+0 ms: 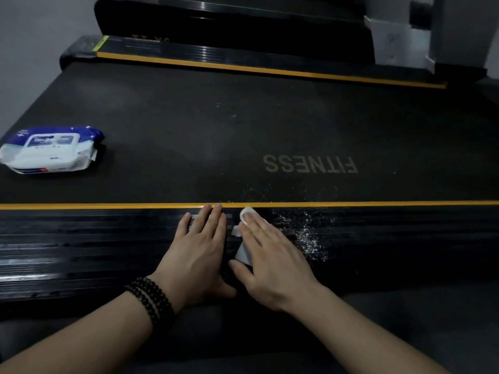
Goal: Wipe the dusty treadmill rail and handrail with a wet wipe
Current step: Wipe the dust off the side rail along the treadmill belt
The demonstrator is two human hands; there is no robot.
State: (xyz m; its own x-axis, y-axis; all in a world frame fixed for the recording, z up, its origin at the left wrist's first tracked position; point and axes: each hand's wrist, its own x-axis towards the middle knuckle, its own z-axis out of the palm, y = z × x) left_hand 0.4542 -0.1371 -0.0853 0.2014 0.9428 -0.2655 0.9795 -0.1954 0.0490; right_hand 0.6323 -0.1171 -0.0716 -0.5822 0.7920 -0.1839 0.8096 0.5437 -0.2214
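The near treadmill side rail is black, ribbed, with an orange stripe along its far edge. White dust speckles lie on it to the right of my hands. My right hand lies flat on the rail, pressing a white wet wipe under its palm and fingers; bits of the wipe stick out at the fingertips and by the thumb. My left hand rests flat on the rail just left of it, fingers spread, holding nothing. A beaded bracelet is on the left wrist.
A blue and white pack of wet wipes lies on the treadmill belt at the far left. The far side rail with its orange stripe runs behind the belt. A grey upright post stands at the top right.
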